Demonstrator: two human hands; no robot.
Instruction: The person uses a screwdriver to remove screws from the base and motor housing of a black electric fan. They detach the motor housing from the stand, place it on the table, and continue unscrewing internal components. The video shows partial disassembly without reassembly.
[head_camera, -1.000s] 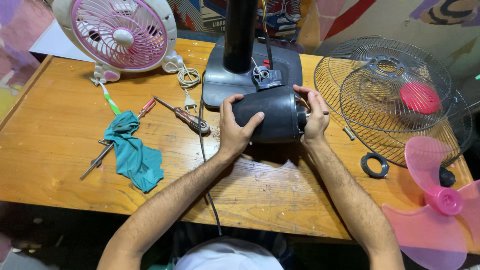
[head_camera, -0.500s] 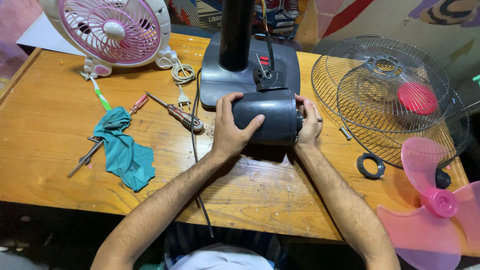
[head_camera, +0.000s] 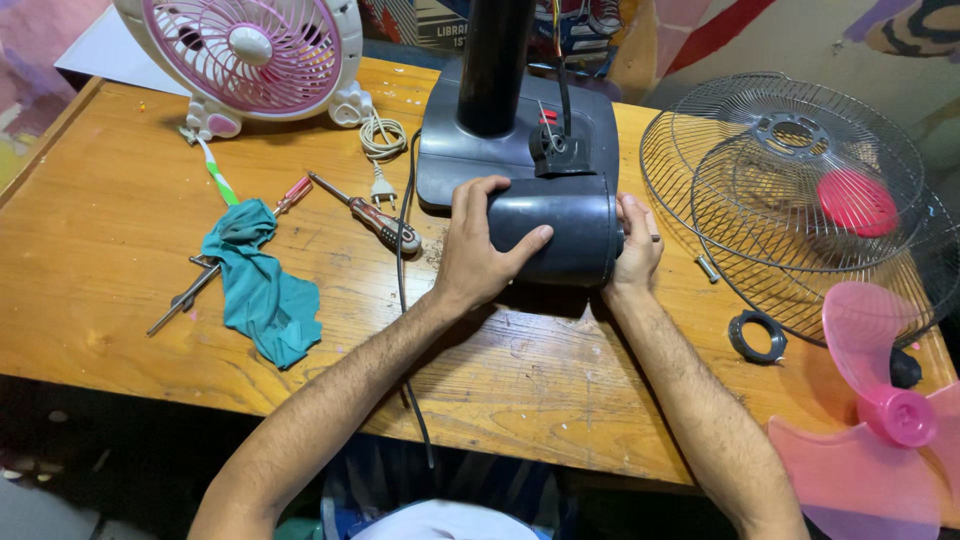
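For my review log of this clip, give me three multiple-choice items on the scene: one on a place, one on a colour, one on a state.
1. Where does the teal cloth lie?
A. left of the hands
B. on the wire fan guards
C. under the fan base

2. What colour is the loose fan blade?
A. white
B. pink
C. black

3. How is the dark motor housing held?
A. by no hand
B. by one hand
C. between both hands

Answers: 1 A, it lies on the wooden table beside the screwdrivers; 2 B, translucent pink at the right edge; 3 C, left hand wraps one end, right hand presses the other.
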